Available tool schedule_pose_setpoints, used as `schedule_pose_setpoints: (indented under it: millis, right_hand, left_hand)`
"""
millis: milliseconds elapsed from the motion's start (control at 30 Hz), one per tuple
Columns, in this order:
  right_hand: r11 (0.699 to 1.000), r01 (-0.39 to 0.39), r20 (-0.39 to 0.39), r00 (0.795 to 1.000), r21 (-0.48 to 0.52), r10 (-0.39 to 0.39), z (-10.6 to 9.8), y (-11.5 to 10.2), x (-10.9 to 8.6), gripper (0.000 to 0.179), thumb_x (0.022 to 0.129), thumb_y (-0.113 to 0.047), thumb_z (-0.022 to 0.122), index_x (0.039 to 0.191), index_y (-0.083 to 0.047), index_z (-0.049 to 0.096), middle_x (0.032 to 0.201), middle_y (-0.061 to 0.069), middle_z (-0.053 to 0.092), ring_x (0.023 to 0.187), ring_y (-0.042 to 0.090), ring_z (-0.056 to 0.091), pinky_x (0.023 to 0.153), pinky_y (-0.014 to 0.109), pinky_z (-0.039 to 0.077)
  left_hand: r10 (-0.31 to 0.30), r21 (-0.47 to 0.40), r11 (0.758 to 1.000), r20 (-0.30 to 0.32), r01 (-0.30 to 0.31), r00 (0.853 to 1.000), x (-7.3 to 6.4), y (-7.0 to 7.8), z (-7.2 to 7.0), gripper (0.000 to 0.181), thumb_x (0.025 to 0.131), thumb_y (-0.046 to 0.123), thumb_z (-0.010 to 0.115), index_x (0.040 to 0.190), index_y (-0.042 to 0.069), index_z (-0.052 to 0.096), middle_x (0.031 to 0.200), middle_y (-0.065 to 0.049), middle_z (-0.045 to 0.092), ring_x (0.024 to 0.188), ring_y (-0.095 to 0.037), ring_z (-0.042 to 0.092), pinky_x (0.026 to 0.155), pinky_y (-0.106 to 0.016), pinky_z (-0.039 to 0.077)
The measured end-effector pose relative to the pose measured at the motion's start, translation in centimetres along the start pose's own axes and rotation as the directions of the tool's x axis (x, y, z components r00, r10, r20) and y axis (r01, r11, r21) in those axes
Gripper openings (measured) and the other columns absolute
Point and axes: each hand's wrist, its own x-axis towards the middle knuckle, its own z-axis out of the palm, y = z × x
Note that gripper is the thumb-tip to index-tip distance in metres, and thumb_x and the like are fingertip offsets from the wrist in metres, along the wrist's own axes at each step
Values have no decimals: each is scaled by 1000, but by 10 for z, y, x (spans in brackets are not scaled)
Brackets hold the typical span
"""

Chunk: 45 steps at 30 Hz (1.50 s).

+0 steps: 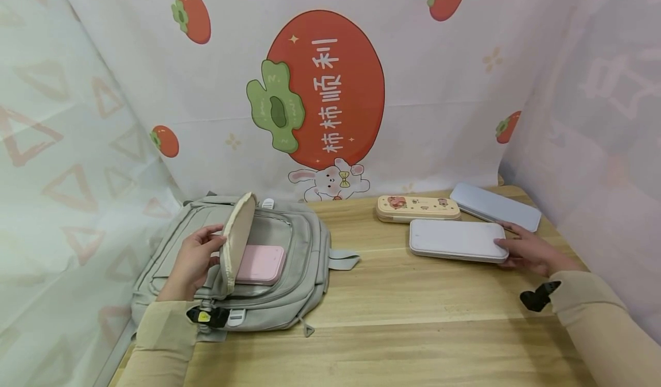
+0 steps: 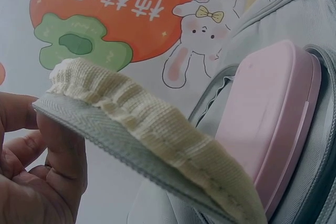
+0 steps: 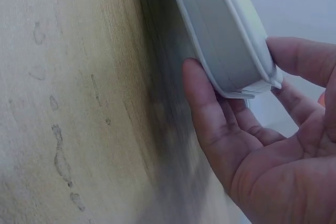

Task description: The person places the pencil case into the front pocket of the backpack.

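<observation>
My left hand (image 1: 192, 262) pinches the edge of the cream-lined front pocket flap (image 1: 239, 243) of a grey backpack (image 1: 304, 260) and holds it raised. In the opened pocket lies a pink case (image 1: 262, 262), partly hidden by the flap; the left wrist view shows the pink case (image 2: 268, 114) jutting from the pocket. On the right, my right hand (image 1: 532, 252) grips the right end of a flat white pencil case (image 1: 454, 239). The right wrist view has the thumb on its top and fingers beneath the white case (image 3: 220, 30), tilted near the table.
Behind the white case lie a yellow pencil case (image 1: 418, 208) with cartoon prints and a pale blue case (image 1: 493, 206). The wooden table (image 1: 392, 306) spreads between backpack and right hand. A printed cloth (image 1: 439, 77) hangs along the back.
</observation>
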Motion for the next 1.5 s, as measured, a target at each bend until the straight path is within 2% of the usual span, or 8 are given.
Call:
schedule_pose_setpoints:
  millis: [67,300,500,700,900,1033,1333,1500]
  right_hand:
    - [1000,-8,3,1000,17,8,0,-1,-1,76,111,-11,47,157,7,-11,117,20,54,87,15,68,78,40,61]
    - [996,-8,23,1000,93,6,4,-1,-3,76,111,-11,47,159,4,-9,125,25,44,91,17,68,83,45,60]
    - [994,4,32,999,105,-7,6,-2,-3,74,111,-10,47,161,3,-7,105,7,61,89,16,69,81,41,61]
    - [993,7,10,1000,116,-9,7,0,-4,75,111,-12,46,161,1,-8,101,4,62,86,14,69,79,37,61]
    - [963,30,5,999,267,-32,9,0,-2,79,111,-15,48,163,-5,-11,107,0,58,90,14,68,81,36,61]
    - [938,51,5,998,343,-56,12,-4,-1,74,111,-15,50,166,-14,0,109,0,58,91,15,69,82,36,60]
    - [905,41,1,999,424,-46,21,-10,1,60,109,-11,53,159,-26,23,108,1,57,89,16,70,81,38,61]
    - [895,43,-1,999,443,-47,25,-14,4,70,109,-9,53,164,-21,12,106,2,59,89,17,70,79,38,61]
  left_hand:
    - [-1,0,1000,-1,1,1000,0,0,0,45,109,9,52,149,-6,43,101,1,56,84,-6,58,62,-23,53]
    - [0,-1,1000,6,0,1000,-1,0,-1,45,109,10,52,150,-6,42,100,2,55,84,-6,57,62,-23,53]
    - [-3,1,1000,9,3,1000,-1,1,-1,46,109,11,52,151,-5,42,103,0,55,83,-6,58,61,-23,52]
    - [-8,-1,1000,9,8,1000,-2,1,-1,46,109,11,52,151,-5,42,104,-1,55,82,-6,58,61,-23,52]
    - [-13,1,1000,10,13,1000,-2,0,-1,47,109,11,52,152,-4,41,102,1,54,83,-6,57,62,-23,52]
    - [-10,4,1000,7,10,1000,-2,0,-1,47,109,11,52,152,-4,41,101,1,53,82,-6,56,62,-23,52]
    - [-3,-5,1000,5,3,1000,-2,-2,-1,46,109,11,52,151,-5,42,102,0,55,83,-6,58,62,-23,53]
    - [-2,-4,1000,5,2,1000,-1,-2,0,46,109,11,53,151,-4,43,103,0,55,83,-6,58,62,-23,53]
